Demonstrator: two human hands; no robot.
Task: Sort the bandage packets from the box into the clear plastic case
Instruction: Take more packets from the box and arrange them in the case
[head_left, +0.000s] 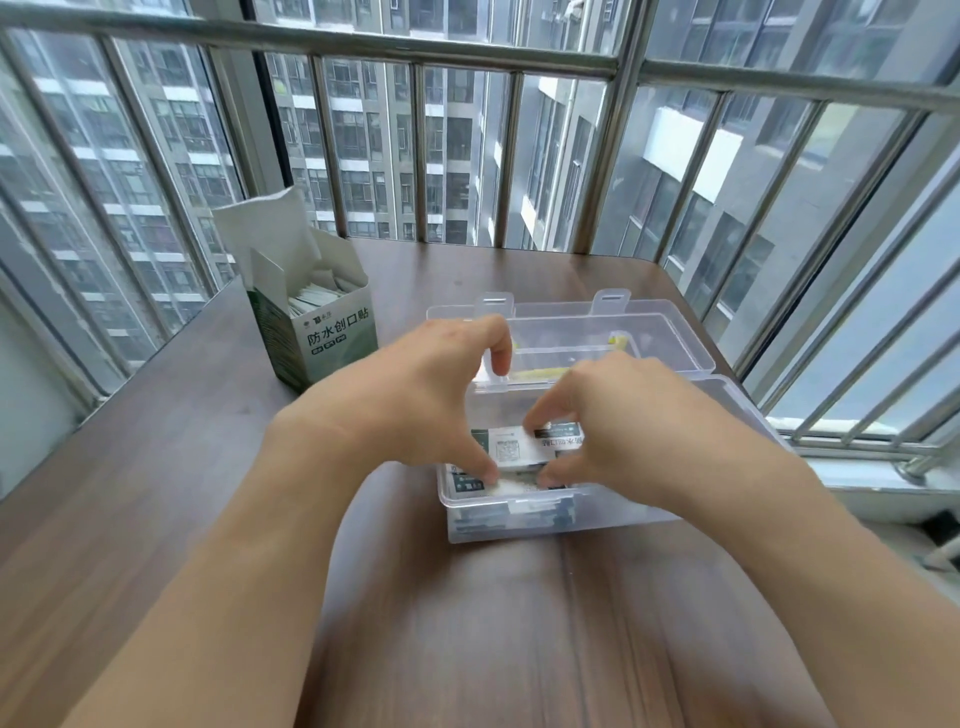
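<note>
Bandage packets (519, 449) lie stacked inside the clear plastic case (519, 514), long axis nine to three. Left hand (415, 395) and right hand (618, 421) both pinch the top packet between thumb and curled fingers. More packets wait in the box (322, 332) at ten o'clock, nearer the left hand.

I am seeing the box (317, 317) standing on the table (156, 493) left of and behind the case (519, 514), with packets (514, 449) lying inside the case under both hands.
</note>
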